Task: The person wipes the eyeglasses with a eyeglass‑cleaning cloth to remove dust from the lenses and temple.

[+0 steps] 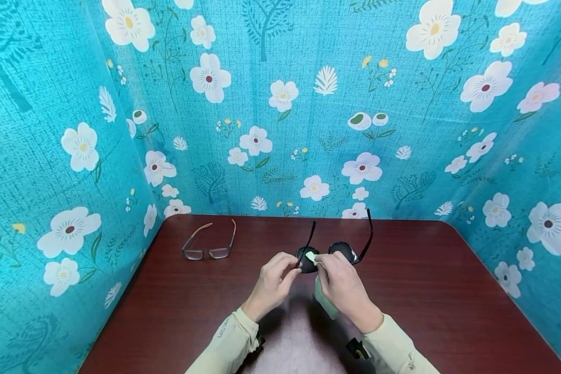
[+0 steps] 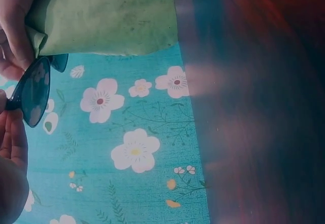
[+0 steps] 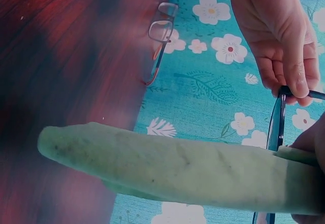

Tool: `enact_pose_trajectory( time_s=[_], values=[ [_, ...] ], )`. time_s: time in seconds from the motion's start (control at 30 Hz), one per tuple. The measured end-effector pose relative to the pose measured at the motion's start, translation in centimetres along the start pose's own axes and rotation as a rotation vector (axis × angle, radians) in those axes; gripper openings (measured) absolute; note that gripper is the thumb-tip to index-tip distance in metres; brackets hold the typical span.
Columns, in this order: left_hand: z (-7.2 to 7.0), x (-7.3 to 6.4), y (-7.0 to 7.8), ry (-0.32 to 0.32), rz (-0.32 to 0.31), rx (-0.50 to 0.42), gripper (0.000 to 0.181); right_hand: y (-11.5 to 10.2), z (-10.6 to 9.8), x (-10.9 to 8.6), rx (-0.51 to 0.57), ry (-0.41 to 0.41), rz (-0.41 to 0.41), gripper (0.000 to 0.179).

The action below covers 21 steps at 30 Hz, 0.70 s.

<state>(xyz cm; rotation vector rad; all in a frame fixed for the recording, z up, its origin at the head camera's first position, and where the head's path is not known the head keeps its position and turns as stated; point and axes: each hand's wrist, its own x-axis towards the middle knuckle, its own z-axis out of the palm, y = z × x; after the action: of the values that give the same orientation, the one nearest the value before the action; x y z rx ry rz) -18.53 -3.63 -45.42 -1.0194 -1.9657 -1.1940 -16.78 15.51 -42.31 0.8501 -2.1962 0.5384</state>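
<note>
A pair of black sunglasses (image 1: 307,261) is held up above the table between both hands, its temples pointing away. My left hand (image 1: 272,284) pinches the frame at the left hinge, thumb against fingers, as the right wrist view also shows. My right hand (image 1: 343,283) grips a pale green cloth (image 1: 326,300) and presses a fold of it on the left lens. The rest of the cloth (image 3: 167,165) hangs down below the right hand. In the left wrist view the dark lens (image 2: 38,89) faces the camera near the fingers.
Eyeglasses (image 1: 207,253) with a dark front and orange-brown temple tips lie unfolded at the table's back left. The dark red-brown table (image 1: 168,311) has rounded far corners. A blue floral curtain (image 1: 280,119) stands behind it and along both sides.
</note>
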Motion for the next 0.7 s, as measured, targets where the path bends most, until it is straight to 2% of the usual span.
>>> enact_pose_trajectory(
  time_s=[0.7],
  values=[
    [0.03, -0.13, -0.26, 0.003, 0.036, 0.016, 0.014, 0.48, 0.48, 0.35, 0.047, 0.035, 0.017, 0.017]
  ],
)
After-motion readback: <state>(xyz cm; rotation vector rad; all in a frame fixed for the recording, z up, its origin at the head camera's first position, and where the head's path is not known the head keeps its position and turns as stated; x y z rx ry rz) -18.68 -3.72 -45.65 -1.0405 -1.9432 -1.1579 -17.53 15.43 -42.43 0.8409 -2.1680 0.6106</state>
